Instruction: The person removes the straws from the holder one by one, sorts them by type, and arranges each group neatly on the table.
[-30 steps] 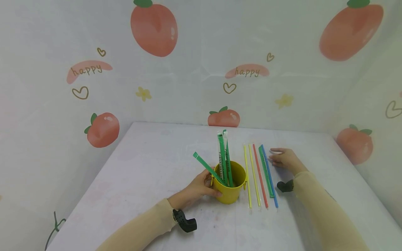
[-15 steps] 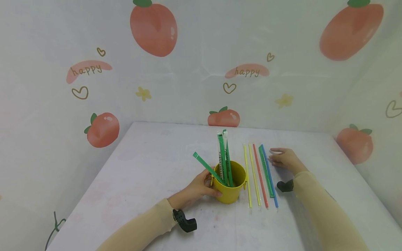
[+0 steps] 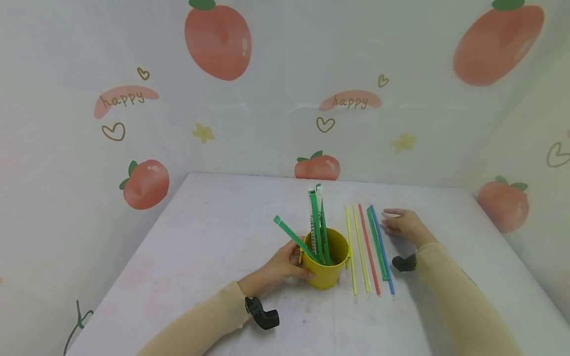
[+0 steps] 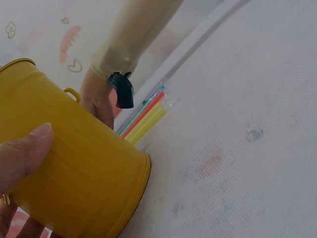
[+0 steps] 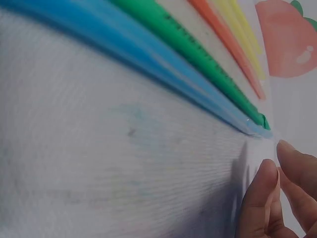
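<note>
The yellow bucket (image 3: 324,278), set upright on the white table (image 3: 222,237), is gripped from its left side by the left hand (image 3: 282,263); the thumb is pressed against the wall, while the other fingers are partly hidden behind the bucket. Inside the bucket, several green-wrapped straws (image 3: 315,217) are stood nearly upright (their exact number is obscured by overlap), and one slanted green straw (image 3: 290,232) is leaned out over the left rim. To the right of the bucket, more straws are laid out lengthwise, side by side: two yellow straws (image 3: 351,250) nearest to it, then a red straw (image 3: 369,249), a flat green straw (image 3: 377,244) and, farthest from it, a blue straw (image 3: 382,249). Beyond that row, on the side away from the bucket, the right hand (image 3: 405,227) is seen with its fingers loosely bent and spaced; nothing is held by them.
</note>
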Demonstrator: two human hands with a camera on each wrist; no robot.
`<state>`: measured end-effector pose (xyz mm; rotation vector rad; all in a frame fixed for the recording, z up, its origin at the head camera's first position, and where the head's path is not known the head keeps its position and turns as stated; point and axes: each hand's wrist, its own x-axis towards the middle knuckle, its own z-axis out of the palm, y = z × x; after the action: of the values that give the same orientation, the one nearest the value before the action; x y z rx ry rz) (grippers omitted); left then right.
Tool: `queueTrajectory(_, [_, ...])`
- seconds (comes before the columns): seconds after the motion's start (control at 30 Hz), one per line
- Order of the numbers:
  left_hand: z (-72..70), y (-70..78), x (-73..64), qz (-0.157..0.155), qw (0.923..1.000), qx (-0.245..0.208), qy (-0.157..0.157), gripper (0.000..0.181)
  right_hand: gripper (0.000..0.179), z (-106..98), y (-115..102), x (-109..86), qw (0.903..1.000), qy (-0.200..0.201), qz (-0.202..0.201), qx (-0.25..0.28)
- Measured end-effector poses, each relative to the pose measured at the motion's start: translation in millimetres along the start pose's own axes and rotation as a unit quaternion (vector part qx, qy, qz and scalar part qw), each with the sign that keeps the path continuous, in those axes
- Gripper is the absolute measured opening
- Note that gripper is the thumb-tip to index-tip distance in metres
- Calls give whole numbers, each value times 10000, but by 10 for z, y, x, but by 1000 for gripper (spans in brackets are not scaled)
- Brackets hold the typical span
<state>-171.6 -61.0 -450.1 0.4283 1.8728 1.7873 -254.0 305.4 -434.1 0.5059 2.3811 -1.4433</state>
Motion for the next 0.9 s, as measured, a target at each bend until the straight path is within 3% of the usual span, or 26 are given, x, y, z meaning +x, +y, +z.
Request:
queueTrajectory(0.17, [0, -4, -1, -3, 10000, 3, 5, 81, 61, -29, -57, -82, 9992, -124, -382, -50])
queueTrajectory(0.3, [2, -2, -4, 29, 10000, 10, -12, 80, 60, -37, -125, -153, 9962, -243, -763, 351])
queueTrajectory(0.43, [5, 9, -7, 29, 10000, 8, -9, 80, 59, -42, -213, -211, 9873, -407, -1246, 894])
queueTrajectory(0.63, [9, 14, 7, 11, 10000, 2, -3, 81, 62, -32, -389, -320, 9654, -614, -2029, 1518])
queueTrajectory(0.73, [13, 27, 6, 12, 10000, -7, -7, 82, 62, -7, -493, -389, 9501, -745, -2304, 1968])
queueTrajectory(0.9, [13, 23, 20, 0, 10000, 31, 5, 81, 44, 47, -646, -529, 9024, -1126, -2829, 3049])
